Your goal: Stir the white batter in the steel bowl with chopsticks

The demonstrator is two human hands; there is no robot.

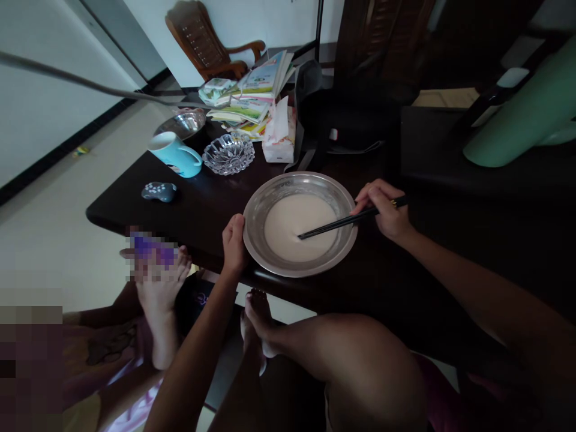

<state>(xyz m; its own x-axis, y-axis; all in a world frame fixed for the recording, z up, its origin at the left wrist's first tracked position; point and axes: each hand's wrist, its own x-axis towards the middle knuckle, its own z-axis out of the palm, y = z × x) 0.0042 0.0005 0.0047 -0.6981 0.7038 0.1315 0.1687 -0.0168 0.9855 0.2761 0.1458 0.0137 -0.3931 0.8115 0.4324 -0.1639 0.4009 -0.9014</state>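
A wide metal bowl stands near the front edge of the dark table. In it is a pale, creamy liquid batter. My left hand grips the bowl's left rim, its fingers closed at the edge and the thumb side partly hidden. My right hand is closed around a pair of dark chopsticks, over the bowl's right rim. The chopsticks slant down to the left, and their tips dip into the batter near its middle.
Behind the bowl are a tissue box, a glass dish, a light-blue mug, a second metal bowl and stacked booklets. A grey gadget lies at left. A green jug stands right. Another person sits at left.
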